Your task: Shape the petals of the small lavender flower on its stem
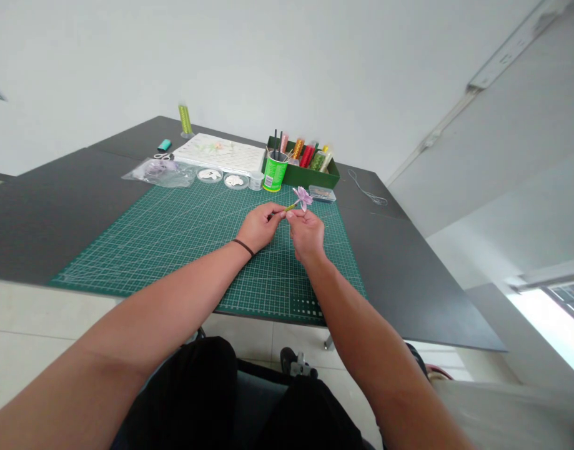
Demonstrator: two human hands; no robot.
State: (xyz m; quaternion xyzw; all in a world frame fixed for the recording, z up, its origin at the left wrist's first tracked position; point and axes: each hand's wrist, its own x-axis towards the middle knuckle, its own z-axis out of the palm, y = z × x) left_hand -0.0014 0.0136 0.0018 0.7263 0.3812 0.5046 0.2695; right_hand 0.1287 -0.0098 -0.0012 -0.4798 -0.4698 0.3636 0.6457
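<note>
Over the desk's green cutting mat [174, 250], toward its far edge, two hands pinch a pale purple flower [304, 198] by its green stem [291, 207].

The left hand [259, 228], a dark band [243, 247] on its wrist, is mostly closed, thumb and fingertips nipping the stem's lower end; the right hand [308, 235] is curled, its thumb and forefinger closed on the stem nearer the bloom, which tilts toward the desk's [408, 281] right edge. Beyond the flower, at the mat's far edge, stand a bright green can [274, 174] of sticks and, behind it, a dark green box [315, 177] of coloured rolls; a clear case [322, 194] lies just beside the bloom. A white board [212, 164] and two shallow dishes [235, 181] sit to the can's left, and a looped wire [367, 190] lies near the desk's far right corner.
</note>
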